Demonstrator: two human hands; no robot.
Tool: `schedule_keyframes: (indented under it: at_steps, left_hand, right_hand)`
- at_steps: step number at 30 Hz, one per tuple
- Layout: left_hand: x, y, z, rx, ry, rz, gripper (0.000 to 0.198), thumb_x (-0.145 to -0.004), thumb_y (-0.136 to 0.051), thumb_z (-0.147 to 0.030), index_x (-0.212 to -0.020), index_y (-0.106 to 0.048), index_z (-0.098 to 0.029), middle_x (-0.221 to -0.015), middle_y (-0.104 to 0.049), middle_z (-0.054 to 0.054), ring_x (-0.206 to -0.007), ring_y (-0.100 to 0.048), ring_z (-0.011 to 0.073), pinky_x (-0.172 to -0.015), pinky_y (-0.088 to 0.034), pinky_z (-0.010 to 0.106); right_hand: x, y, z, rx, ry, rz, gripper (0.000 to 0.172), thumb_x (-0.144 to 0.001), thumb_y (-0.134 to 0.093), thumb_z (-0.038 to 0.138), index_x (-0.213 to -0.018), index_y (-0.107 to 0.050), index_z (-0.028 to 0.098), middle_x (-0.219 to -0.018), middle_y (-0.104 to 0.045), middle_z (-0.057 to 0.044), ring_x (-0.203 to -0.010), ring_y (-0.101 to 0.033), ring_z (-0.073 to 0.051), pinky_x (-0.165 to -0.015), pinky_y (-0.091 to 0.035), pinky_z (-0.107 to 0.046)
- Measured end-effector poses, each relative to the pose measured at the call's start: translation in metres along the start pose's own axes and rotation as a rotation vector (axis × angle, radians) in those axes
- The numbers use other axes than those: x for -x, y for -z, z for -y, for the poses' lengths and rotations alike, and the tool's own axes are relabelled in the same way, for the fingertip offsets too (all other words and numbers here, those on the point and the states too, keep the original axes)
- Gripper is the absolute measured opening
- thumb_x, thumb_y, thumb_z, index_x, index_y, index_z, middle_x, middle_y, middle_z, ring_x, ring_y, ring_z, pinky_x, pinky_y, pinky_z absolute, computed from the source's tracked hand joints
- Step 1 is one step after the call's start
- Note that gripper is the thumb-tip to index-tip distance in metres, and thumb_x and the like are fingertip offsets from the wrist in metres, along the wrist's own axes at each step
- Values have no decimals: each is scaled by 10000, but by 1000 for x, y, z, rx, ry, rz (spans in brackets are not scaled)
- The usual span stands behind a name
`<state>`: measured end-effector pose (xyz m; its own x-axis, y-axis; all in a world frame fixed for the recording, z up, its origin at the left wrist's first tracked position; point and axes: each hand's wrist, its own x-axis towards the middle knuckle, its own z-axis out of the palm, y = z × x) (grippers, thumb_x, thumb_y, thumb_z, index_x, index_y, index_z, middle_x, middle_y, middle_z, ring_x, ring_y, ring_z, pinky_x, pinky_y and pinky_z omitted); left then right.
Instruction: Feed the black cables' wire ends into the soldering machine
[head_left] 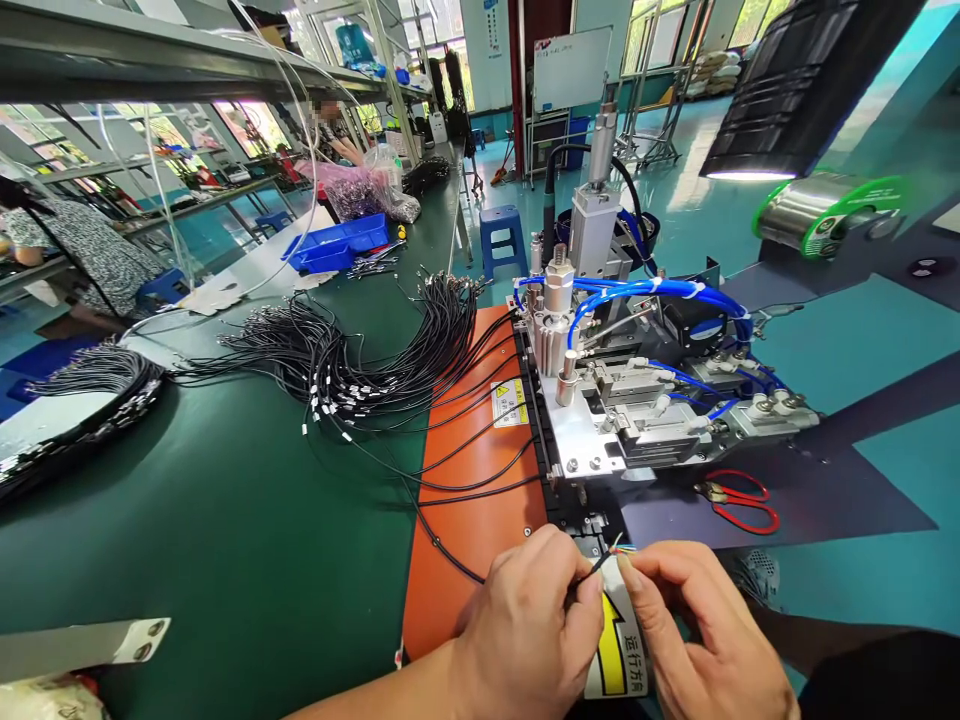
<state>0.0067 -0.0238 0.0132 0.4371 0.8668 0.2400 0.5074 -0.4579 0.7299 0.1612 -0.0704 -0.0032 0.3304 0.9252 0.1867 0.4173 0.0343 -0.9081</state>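
My left hand point(536, 610) is closed around a black cable point(459, 568) close to its stripped end. Thin coloured wires point(621, 549) fan out of that end, and my right hand point(694, 620) pinches their tips between thumb and forefinger. Both hands are over the near end of a metal machine point(600, 420) with blue air hoses, above a white label with a yellow arrow point(613, 660). Several other black cables run across the orange plate point(457, 520) into the machine's edge. Their bundle point(337, 370) lies on the green table.
Red-handled cutters point(742, 500) lie right of the machine. A solder wire spool point(817, 215) and a black lamp point(795, 90) stand beyond. Another cable coil point(90, 420) is at the left, blue bins point(337, 245) farther back. A person point(82, 240) sits far left.
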Motion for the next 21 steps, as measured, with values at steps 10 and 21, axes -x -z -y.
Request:
schedule_keyframes:
  at_steps: [10,21]
  left_hand:
    - [0,0,0,-26,-52,-6,113,-914,-496,-141,-823,-471,-202,-745,-529,8,-622,-487,134,-557,-367,256]
    - [2,-1,0,-97,-64,13,127,-925,-491,-162,-805,-481,-204,-732,-530,5,-606,-489,138,-553,-349,277]
  right_hand:
    - [-17,33,-13,-201,-377,177,326,-841,-720,516,-987,-714,224,-799,-687,-21,-643,-656,-159,-564,-560,-204]
    - [-27,28,1,-308,-507,413,344,-865,-685,546,-959,-713,216,-740,-625,5,-644,-564,-140,-533,-472,-192]
